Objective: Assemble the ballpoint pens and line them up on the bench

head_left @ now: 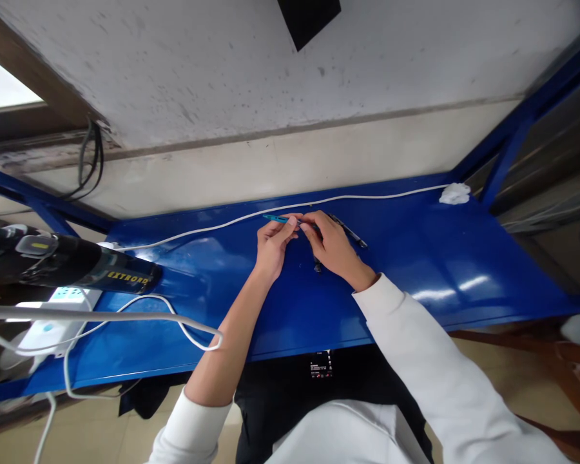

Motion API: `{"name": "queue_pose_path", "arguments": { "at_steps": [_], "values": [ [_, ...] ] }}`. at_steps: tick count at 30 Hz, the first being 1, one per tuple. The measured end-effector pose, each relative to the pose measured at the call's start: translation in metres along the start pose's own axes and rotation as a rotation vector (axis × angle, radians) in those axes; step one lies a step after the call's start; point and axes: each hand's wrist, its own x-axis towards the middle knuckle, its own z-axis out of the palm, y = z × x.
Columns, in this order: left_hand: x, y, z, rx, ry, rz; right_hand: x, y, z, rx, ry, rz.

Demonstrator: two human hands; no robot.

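My left hand (272,246) and my right hand (332,245) meet near the back of the blue metal table (415,264). Together their fingertips pinch a thin teal tool (275,219), whose tip sticks out to the left of my left thumb. A dark slim tool (352,233) lies on the table just right of my right hand. A small dark part (317,265) lies under my right palm. What exactly sits between my fingertips is hidden.
A white cable (212,227) runs along the table's back edge to a crumpled white cloth (455,193) at the far right. At the left lie a black heat gun (67,265) and a white power strip (58,325) with looping white cords (193,335).
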Motion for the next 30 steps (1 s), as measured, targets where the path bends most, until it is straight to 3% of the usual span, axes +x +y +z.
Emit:
{"name": "queue_pose_path", "arguments": {
  "at_steps": [30],
  "values": [
    [-0.0011, 0.002, 0.003, -0.031, 0.01, -0.017, -0.0006, -0.0029, 0.0, -0.03, 0.001, 0.008]
  ]
}}
